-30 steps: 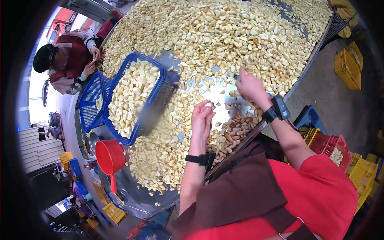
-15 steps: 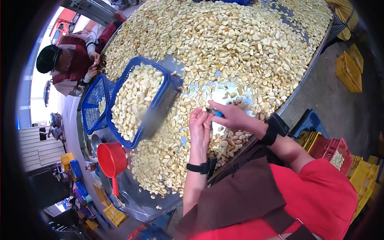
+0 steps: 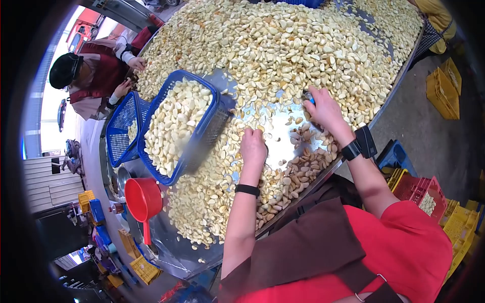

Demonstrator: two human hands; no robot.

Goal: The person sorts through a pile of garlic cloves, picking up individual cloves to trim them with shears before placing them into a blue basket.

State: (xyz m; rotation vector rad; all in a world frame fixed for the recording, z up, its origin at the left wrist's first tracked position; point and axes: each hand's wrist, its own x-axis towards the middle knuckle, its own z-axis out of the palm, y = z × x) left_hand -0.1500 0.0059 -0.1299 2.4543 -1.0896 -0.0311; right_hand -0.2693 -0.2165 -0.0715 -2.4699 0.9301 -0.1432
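Note:
My left hand (image 3: 254,147), fingers curled with the back turned up, is at the edge of the pale clove-like pieces (image 3: 222,187), beside a bare patch of metal table (image 3: 281,132). Its fingertips are hidden, so what they pinch, if anything, does not show. Farther forward and to the right, my right hand (image 3: 326,110) is closed around a small blue-handled tool (image 3: 308,97) at the foot of the big heap (image 3: 303,48). The tool's working end looks dark and is too small to make out. Browner pieces (image 3: 303,171) lie nearer my body.
A blue basket (image 3: 216,101) full of whiter pieces stands left of my hands, with a second blue basket (image 3: 121,134) beyond it. Near them is a red dipper (image 3: 143,199). A co-worker (image 3: 93,76) is across at the left. Crates (image 3: 437,197) stand at my right.
My hands were together over the bare metal patch and have parted. The right went forward and right with the blue-handled tool; the left turned over, lower down. The co-worker's hands moved apart.

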